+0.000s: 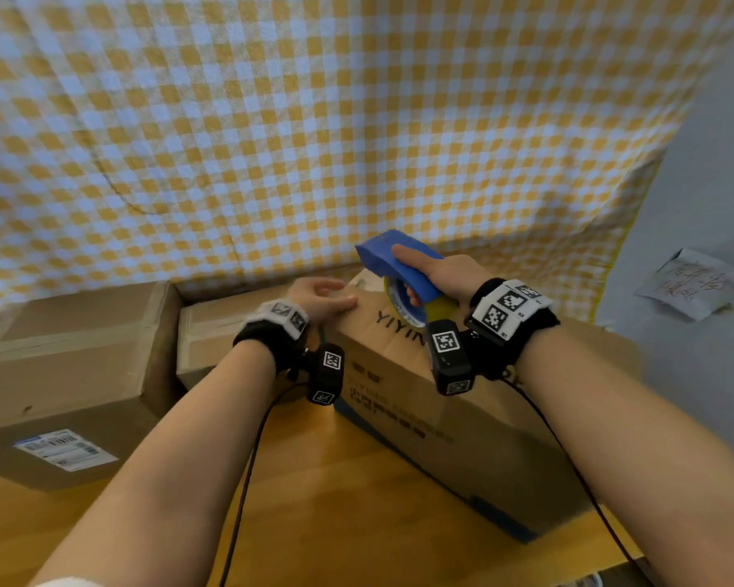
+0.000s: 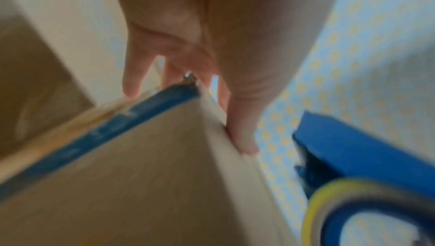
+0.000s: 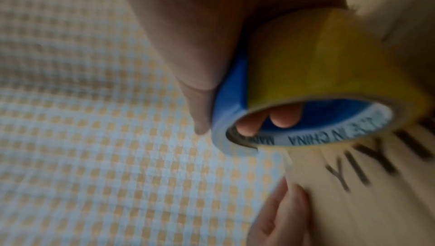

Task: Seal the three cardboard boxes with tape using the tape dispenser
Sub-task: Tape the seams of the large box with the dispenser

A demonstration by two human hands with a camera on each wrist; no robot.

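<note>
Three boxes sit on the wooden tabletop (image 1: 357, 480), two along its left edge. The right hand (image 1: 437, 275) grips the blue tape dispenser (image 1: 393, 256) above the printed box (image 1: 462, 400) near the back edge; the left hand (image 1: 321, 298) rests open-fingered on its top corner.

a wooden table (image 1: 335, 502) carries three cardboard boxes (image 1: 462, 417) set close together, two black cables crossing it.
</note>
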